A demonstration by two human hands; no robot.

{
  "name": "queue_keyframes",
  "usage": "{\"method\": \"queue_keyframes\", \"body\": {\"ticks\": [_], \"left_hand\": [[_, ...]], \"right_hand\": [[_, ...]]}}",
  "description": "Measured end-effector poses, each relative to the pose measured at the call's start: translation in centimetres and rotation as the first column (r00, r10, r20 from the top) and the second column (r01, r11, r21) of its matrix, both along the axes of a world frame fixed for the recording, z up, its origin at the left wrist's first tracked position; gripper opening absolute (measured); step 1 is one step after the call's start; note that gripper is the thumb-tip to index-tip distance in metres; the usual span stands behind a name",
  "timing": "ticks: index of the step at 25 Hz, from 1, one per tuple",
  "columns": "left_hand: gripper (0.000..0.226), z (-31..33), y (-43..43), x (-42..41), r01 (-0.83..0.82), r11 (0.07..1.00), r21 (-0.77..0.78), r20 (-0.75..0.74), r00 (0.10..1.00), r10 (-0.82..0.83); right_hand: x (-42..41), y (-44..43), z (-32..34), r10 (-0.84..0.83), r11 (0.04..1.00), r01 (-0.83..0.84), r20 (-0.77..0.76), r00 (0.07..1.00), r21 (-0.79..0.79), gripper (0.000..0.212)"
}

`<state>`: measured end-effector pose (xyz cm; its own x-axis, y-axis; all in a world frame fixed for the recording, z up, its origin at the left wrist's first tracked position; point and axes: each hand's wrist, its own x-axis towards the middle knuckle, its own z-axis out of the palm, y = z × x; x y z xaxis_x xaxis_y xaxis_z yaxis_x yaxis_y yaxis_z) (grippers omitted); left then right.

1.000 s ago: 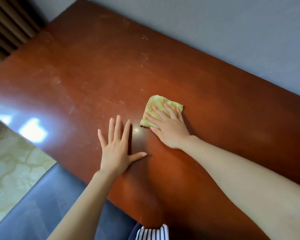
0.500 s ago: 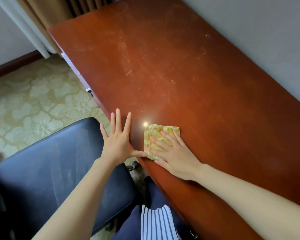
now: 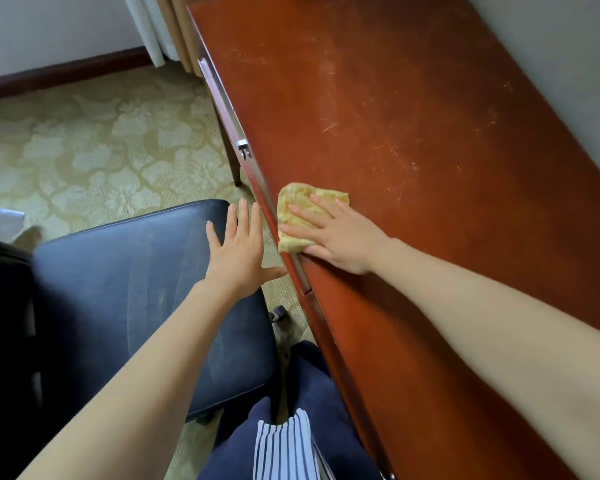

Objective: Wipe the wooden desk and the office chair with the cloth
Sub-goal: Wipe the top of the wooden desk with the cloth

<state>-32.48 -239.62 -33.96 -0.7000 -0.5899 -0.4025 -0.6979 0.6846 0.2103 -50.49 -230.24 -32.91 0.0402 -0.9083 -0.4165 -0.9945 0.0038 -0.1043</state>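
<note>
While right hand [image 3: 340,237] presses cloth [image 3: 298,206], scratched desk [image 3: 413,133] edge

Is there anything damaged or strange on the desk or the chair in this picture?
Yes. The desk top carries pale scratches and dull scuffs beyond the cloth, and the chair seat shows whitish streaks, like dust or wear. Nothing is spilled.

- No text, label, brand, number or sign can be read anywhere in the view.
</note>
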Motion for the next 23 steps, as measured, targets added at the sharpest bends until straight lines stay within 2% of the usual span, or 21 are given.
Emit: {"method": "queue_keyframes", "body": {"ticks": [4,7,13,16,19,23], "left_hand": [[0.114,0.4,0.1,-0.1,-0.04,0.999,0.02,0.015,0.999,0.04],[0.116,0.8,-0.3,-0.9,-0.021,1.0,0.015,0.036,0.999,0.021],[0.116,1.4,-1.8,-3.0,0.045,0.994,0.098,0.093,0.994,-0.054],[0.128,1.8,-1.9,-5.3,0.072,0.991,0.113,0.138,0.987,-0.087],[0.143,2.1,-1.1,-7.0,0.071,0.994,0.083,0.234,0.968,-0.089],[0.147,1.8,-0.5,-7.4,0.079,0.996,0.029,0.283,0.956,-0.084]], "right_hand": [[-0.1,-4.4,0.0,-0.213,0.976,0.213,0.004,0.977,0.039,0.05],[0.8,-4.3,-0.4,-0.291,0.956,0.292,0.032,0.956,-0.02,0.05],[1.6,4.7,-0.7,-0.241,0.964,0.248,0.078,0.967,-0.096,0.049],[2.5,10.4,-0.8,-0.224,0.967,0.233,0.087,0.971,-0.106,0.048],[1.9,13.9,-0.5,-0.111,0.982,0.12,0.069,0.991,-0.145,0.046],[-1.5,13.6,-0.1,0.133,0.982,-0.131,0.007,0.991,-0.135,0.048]]}}
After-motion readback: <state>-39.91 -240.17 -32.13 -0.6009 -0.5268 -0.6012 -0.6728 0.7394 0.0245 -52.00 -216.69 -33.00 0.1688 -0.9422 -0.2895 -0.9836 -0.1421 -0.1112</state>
